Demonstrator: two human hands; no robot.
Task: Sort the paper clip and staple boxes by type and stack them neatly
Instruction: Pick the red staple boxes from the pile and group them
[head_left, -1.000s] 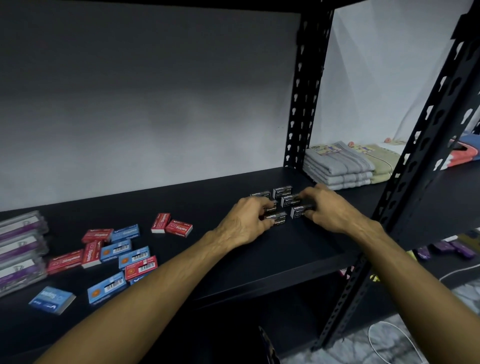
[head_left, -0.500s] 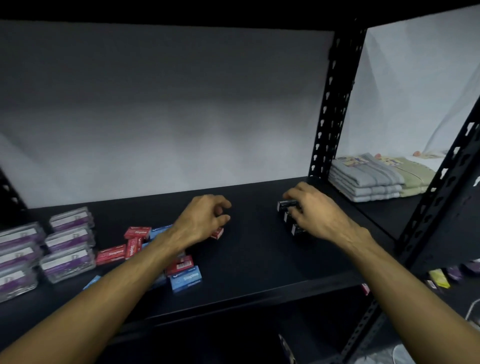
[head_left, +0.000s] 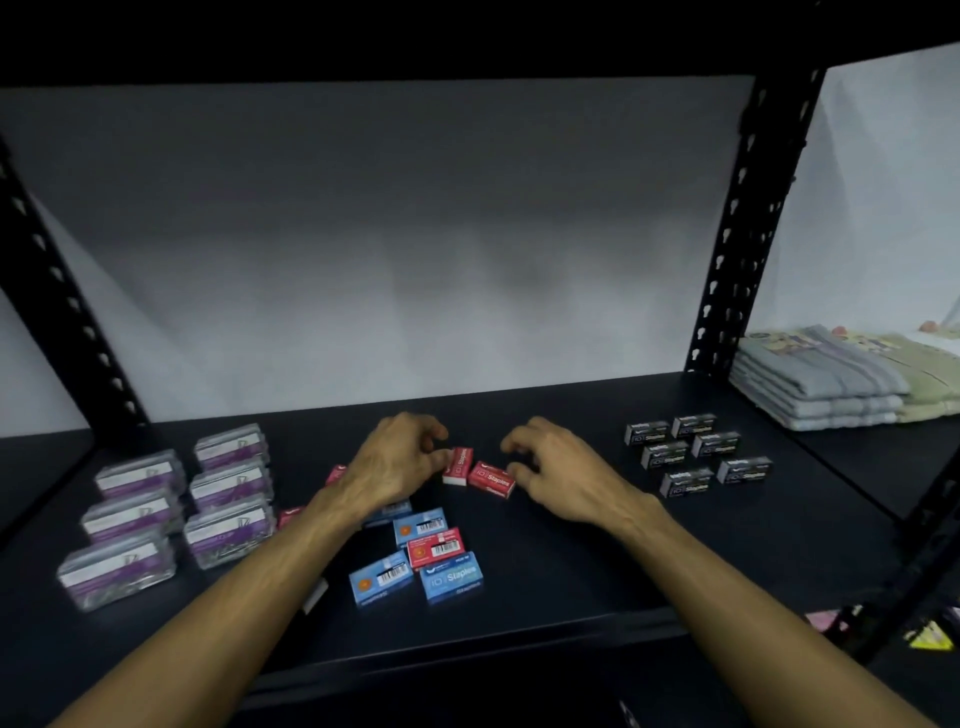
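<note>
Two red staple boxes lie mid-shelf. My left hand (head_left: 400, 460) has curled fingers and its thumb pinches the left red box (head_left: 458, 466). My right hand (head_left: 563, 470), loosely curled, touches the right end of the other red box (head_left: 491, 479) with its fingertips. Several blue staple boxes (head_left: 451, 576) and a red one showing its barcode (head_left: 435, 545) lie mixed nearer me. More red boxes are partly hidden under my left forearm. Several black staple boxes (head_left: 696, 454) sit in two rows at the right. Clear paper clip boxes with purple labels (head_left: 228, 491) stand stacked at the left.
The black shelf board (head_left: 597, 571) is framed by slotted uprights at the back right (head_left: 737, 234) and left (head_left: 57, 291), with another shelf overhead. Folded towels (head_left: 821, 384) lie on the neighbouring shelf to the right. Small colourful items (head_left: 930, 636) show below right.
Both hands have left the black boxes. The left hand went first to the red boxes, then the right hand followed leftward. My view has turned left, bringing the paper clip boxes fully in.
</note>
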